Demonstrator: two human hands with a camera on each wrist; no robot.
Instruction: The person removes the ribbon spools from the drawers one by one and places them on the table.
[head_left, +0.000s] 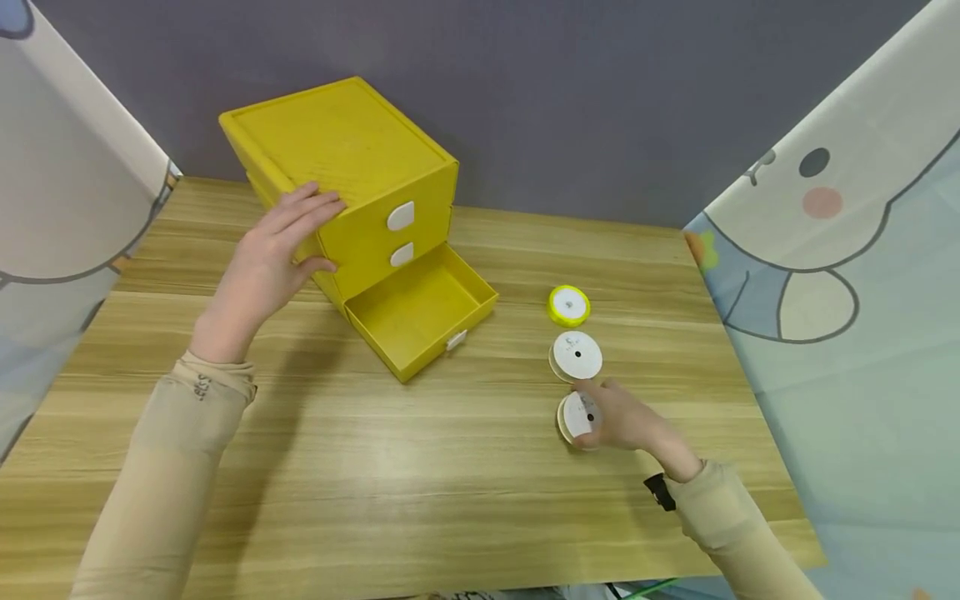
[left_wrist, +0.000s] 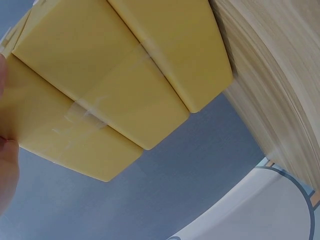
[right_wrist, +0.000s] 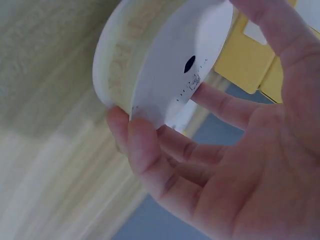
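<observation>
A yellow three-drawer box stands at the back of the wooden table, its bottom drawer pulled out and bare inside. My left hand rests flat on the box's front left corner, fingers straight; the left wrist view shows the box's side. My right hand grips a white ribbon spool wound with beige ribbon, tilted on edge; the same spool shows close up between thumb and fingers. A second white spool and a yellow spool lie just beyond it.
Cartoon-printed screens stand at the left and right sides, with a grey wall behind. The table's right edge runs close past the spools. The two upper drawers are closed.
</observation>
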